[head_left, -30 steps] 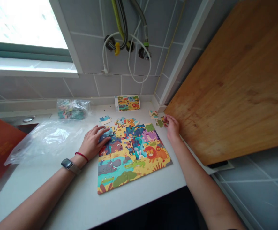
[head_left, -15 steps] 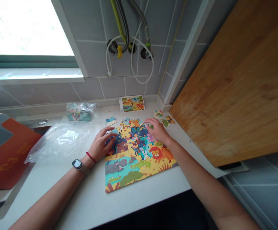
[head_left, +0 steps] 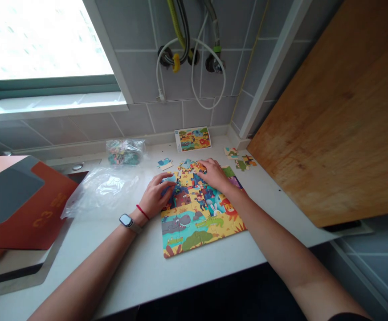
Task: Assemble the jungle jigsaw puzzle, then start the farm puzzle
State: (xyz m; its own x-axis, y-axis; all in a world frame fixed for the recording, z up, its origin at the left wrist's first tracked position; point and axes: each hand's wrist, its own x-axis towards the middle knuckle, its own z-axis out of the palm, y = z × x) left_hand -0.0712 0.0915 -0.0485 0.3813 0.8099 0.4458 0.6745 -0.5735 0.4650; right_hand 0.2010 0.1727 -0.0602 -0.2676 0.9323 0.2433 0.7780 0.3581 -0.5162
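A colourful animal puzzle (head_left: pixel 194 223) lies on the white counter, its lower rows joined and its upper edge uneven with pieces. My left hand (head_left: pixel 157 192) rests on the puzzle's left edge, fingers apart and slightly curled, with nothing held. Over the top part, my right hand (head_left: pixel 213 173) has its fingertips on puzzle pieces (head_left: pixel 191 167); its fingers are bent, and what lies under them is partly hidden. Blue and cream loose pieces (head_left: pixel 165 163) sit above the left hand. More loose pieces (head_left: pixel 242 164) are at the upper right.
A picture card (head_left: pixel 193 139) leans near the wall. To the left are a bag of pieces (head_left: pixel 125 152), an empty clear bag (head_left: pixel 103 187) and an orange-grey box (head_left: pixel 23 205). A wooden board (head_left: pixel 341 116) stands at the right.
My right hand has moved left across the puzzle's top, uncovering a green piece at the upper right corner. My left hand stays at the left edge. The view has shifted slightly.
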